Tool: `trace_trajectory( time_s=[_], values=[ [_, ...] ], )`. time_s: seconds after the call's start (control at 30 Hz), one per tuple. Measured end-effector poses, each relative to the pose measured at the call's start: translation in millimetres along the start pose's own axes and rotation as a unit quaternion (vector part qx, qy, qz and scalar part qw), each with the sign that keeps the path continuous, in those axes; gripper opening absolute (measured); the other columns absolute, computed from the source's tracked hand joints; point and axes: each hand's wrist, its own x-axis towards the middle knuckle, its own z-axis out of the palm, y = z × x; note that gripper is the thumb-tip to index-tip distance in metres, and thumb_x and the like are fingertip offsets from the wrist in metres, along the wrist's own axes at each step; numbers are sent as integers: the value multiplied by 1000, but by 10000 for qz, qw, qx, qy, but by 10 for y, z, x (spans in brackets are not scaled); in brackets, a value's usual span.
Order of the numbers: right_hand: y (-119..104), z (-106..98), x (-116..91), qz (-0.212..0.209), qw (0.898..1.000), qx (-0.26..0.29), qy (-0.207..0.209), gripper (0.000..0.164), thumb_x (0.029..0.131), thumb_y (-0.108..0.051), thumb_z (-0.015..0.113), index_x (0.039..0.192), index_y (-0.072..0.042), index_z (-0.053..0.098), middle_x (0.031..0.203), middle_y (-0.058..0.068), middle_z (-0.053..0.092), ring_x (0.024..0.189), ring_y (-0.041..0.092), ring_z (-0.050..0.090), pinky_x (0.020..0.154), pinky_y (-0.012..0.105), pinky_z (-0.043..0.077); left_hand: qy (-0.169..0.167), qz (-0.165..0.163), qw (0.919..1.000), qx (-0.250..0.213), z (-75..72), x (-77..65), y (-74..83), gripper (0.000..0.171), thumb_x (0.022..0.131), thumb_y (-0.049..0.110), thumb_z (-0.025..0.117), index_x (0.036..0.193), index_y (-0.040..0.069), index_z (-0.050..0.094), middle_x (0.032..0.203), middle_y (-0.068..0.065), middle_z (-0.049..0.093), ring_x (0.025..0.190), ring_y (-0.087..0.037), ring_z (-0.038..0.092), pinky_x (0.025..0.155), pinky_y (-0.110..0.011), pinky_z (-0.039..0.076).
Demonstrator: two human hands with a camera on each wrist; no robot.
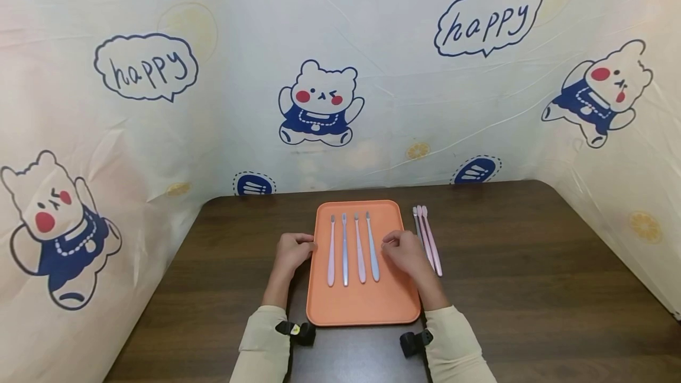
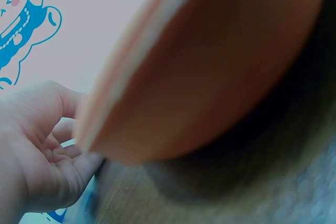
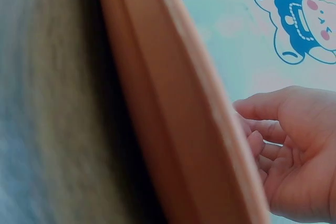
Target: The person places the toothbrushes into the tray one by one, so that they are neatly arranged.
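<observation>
Several toothbrushes lie side by side on an orange tray (image 1: 362, 306), heads toward the far end. From left they are a pink toothbrush (image 1: 331, 259), a blue toothbrush (image 1: 344, 259), another pink toothbrush (image 1: 360, 262) and another blue toothbrush (image 1: 373, 256). My left hand (image 1: 291, 253) grips the tray's left rim, thumb and fingers right at the edge in the left wrist view. Over the tray's right side, my right hand (image 1: 407, 252) has loosely curled fingers close beside the rightmost blue toothbrush. No object shows in it; the tray rim hides its fingertips in the right wrist view.
To the right of the tray, beside my right hand, more toothbrushes lie close together, among them a pink toothbrush (image 1: 432, 247). The dark wooden table (image 1: 532, 288) ends at a printed curtain (image 1: 399, 123), which also hangs along both sides.
</observation>
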Motion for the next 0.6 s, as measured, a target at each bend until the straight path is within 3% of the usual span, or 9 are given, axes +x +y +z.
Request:
trace_trajectory(
  time_s=[0.37,0.6],
  values=[
    [69,-101,15,-152,9999,10,-4,14,91,-12,69,100,-2,75,88,11,73,79,20,63,71,31,52,-14,-2,10000,3,1,1,-2,25,87,11,71,109,0,77,108,-20,74,78,-13,68,69,-26,58],
    [124,-191,11,53,9998,97,-166,17,93,-11,68,104,0,74,91,13,71,77,19,60,65,26,49,19,20,10000,25,15,-2,-5,24,87,11,71,107,0,77,108,-20,74,78,-13,67,69,-25,57]
  ],
)
